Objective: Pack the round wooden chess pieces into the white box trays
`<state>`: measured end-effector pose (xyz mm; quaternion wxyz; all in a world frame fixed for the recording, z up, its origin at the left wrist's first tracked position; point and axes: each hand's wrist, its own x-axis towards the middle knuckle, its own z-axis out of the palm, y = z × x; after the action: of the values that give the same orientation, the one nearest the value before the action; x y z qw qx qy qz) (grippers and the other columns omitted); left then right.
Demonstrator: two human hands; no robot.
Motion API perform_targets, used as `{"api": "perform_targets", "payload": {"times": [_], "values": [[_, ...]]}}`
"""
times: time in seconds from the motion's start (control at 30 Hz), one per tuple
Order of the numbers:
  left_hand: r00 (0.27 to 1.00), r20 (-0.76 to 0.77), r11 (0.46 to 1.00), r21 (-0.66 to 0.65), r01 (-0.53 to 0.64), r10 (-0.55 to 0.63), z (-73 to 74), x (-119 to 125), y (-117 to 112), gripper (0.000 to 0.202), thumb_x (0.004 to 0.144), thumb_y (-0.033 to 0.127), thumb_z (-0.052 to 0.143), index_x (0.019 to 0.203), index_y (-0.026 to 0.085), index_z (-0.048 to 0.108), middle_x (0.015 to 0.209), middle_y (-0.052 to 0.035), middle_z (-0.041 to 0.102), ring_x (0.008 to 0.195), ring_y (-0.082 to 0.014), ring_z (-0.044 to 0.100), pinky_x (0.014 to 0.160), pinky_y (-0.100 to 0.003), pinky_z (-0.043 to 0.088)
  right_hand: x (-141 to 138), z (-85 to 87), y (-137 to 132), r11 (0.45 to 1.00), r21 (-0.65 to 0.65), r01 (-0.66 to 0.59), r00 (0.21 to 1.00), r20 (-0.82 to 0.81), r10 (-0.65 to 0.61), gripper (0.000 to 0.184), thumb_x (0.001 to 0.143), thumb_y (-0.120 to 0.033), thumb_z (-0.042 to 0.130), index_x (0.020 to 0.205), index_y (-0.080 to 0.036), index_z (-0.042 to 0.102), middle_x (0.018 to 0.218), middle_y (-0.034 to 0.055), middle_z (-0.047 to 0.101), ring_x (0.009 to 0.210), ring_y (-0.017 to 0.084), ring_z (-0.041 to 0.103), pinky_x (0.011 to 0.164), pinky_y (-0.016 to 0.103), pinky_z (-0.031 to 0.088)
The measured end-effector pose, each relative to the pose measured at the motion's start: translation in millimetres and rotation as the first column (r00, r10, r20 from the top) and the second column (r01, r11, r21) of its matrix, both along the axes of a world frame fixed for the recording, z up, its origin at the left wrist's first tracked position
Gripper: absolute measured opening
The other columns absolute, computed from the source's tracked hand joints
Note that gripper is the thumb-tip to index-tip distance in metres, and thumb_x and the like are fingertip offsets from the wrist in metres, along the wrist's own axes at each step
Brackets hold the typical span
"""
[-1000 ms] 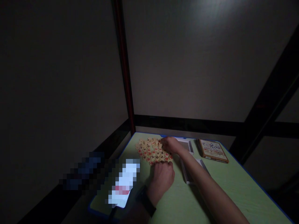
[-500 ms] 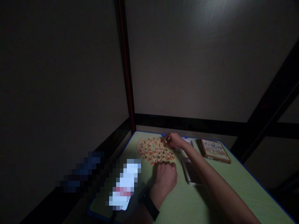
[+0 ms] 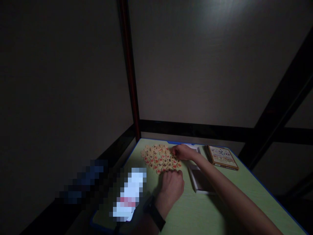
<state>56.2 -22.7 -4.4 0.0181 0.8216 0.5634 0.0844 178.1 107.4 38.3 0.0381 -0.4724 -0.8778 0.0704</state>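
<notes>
Several round wooden game discs point(image 3: 158, 158) with red and black marks lie packed together on the far left part of a green table point(image 3: 220, 209). My left hand point(image 3: 171, 187), with a dark band on its wrist, rests as a closed fist at the near edge of the discs. My right hand point(image 3: 181, 151) reaches across to the far right edge of the group, its fingers curled down onto the discs. What those fingers hold, if anything, is hidden in the dim light.
An open shallow box point(image 3: 200, 181) lies to the right of the discs, under my right forearm. A printed box lid point(image 3: 222, 157) sits at the far right. A blurred bright patch point(image 3: 129, 194) covers the near left corner. Walls stand close behind and to the left.
My right hand has shifted slightly along the far right edge of the discs, first away, then back nearer. My left fist has stayed almost still.
</notes>
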Motion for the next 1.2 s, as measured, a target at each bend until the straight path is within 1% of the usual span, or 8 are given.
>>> {"api": "perform_targets", "payload": {"times": [0.47, 0.53, 0.63, 0.7, 0.77, 0.9, 1.07, 1.2], "values": [[1.000, 0.017, 1.000, -0.015, 0.006, -0.006, 1.4, 0, -3, 0.025, 0.090, 0.015, 0.042, 0.100, 0.012, 0.064, 0.092, -0.0149, 0.070, 0.090, -0.0254, 0.068, 0.078, -0.036, 0.051, -1, 3.8, 3, 0.999, -0.012, -0.042, 0.995, 0.090, 0.043, 0.017, 0.068, -0.008, 0.062, 0.072, -0.020, 0.074, 0.073, 0.0024, 0.073, 0.070, 0.017, 0.065, 0.059, 0.021, 0.037], [1.000, 0.021, 1.000, -0.012, 0.008, -0.008, 1.0, 0, -2, 0.025, 0.090, 0.015, 0.041, 0.099, 0.011, 0.065, 0.091, -0.0152, 0.070, 0.089, -0.0252, 0.068, 0.078, -0.036, 0.051, -7, 5.8, 3, 0.999, 0.025, -0.030, 0.996, 0.087, 0.027, 0.020, 0.073, -0.010, 0.058, 0.076, -0.020, 0.075, 0.077, 0.0052, 0.074, 0.074, 0.019, 0.066, 0.062, 0.023, 0.039], [1.000, 0.014, 1.000, -0.018, -0.003, 0.003, 2.1, 0, -3, 0.027, 0.090, 0.014, 0.040, 0.101, 0.011, 0.065, 0.091, -0.0154, 0.070, 0.089, -0.0264, 0.068, 0.077, -0.037, 0.051, -21, 5.1, 5, 0.996, 0.081, -0.022, 0.998, 0.068, 0.017, 0.026, 0.081, -0.013, 0.053, 0.093, -0.020, 0.075, 0.094, 0.0091, 0.074, 0.084, 0.020, 0.067, 0.068, 0.023, 0.041], [1.000, 0.017, 1.000, -0.022, -0.004, 0.004, 3.8, 0, -3, 0.027, 0.091, 0.015, 0.040, 0.102, 0.011, 0.065, 0.092, -0.0154, 0.070, 0.089, -0.0269, 0.068, 0.077, -0.038, 0.051, -30, 1.6, 5, 0.995, 0.094, -0.034, 0.998, 0.064, 0.028, 0.029, 0.081, -0.014, 0.053, 0.101, -0.022, 0.073, 0.104, 0.0107, 0.072, 0.091, 0.020, 0.066, 0.072, 0.023, 0.042], [1.000, 0.026, 1.000, -0.031, 0.001, 0.000, 5.6, -1, -3, 0.027, 0.091, 0.016, 0.041, 0.103, 0.011, 0.064, 0.093, -0.0155, 0.070, 0.090, -0.0267, 0.068, 0.078, -0.038, 0.051, -37, -3.1, 6, 0.995, 0.092, -0.046, 0.997, 0.066, 0.040, 0.028, 0.080, -0.013, 0.055, 0.099, -0.021, 0.073, 0.107, 0.0122, 0.071, 0.094, 0.022, 0.066, 0.074, 0.025, 0.043], [1.000, 0.025, 0.999, -0.045, -0.002, 0.003, 7.0, -1, -3, 0.027, 0.091, 0.016, 0.041, 0.102, 0.011, 0.065, 0.093, -0.0156, 0.070, 0.094, -0.0263, 0.067, 0.080, -0.037, 0.050, -41, -8.2, 9, 0.997, 0.062, -0.054, 0.998, 0.039, 0.052, 0.027, 0.076, -0.008, 0.054, 0.093, -0.019, 0.073, 0.100, 0.0118, 0.073, 0.094, 0.023, 0.066, 0.074, 0.025, 0.043], [1.000, 0.019, 1.000, -0.026, 0.000, 0.000, 3.9, 0, -4, 0.027, 0.091, 0.015, 0.040, 0.102, 0.011, 0.065, 0.093, -0.0156, 0.070, 0.093, -0.0271, 0.067, 0.080, -0.038, 0.050, -31, -0.3, 16, 0.999, 0.016, -0.027, 0.997, -0.073, 0.028, 0.035, 0.077, -0.007, 0.052, 0.104, -0.020, 0.072, 0.101, 0.0066, 0.074, 0.091, 0.018, 0.066, 0.075, 0.021, 0.043], [0.999, 0.034, 1.000, -0.028, 0.008, -0.007, 2.9, 0, -4, 0.026, 0.091, 0.016, 0.041, 0.101, 0.011, 0.065, 0.092, -0.0149, 0.070, 0.091, -0.0274, 0.067, 0.079, -0.039, 0.051, -20, 1.9, 20, 0.998, -0.055, 0.008, 0.990, -0.140, -0.016, 0.039, 0.070, -0.001, 0.054, 0.101, -0.015, 0.072, 0.088, 0.0038, 0.075, 0.079, 0.015, 0.067, 0.068, 0.019, 0.044]]}}
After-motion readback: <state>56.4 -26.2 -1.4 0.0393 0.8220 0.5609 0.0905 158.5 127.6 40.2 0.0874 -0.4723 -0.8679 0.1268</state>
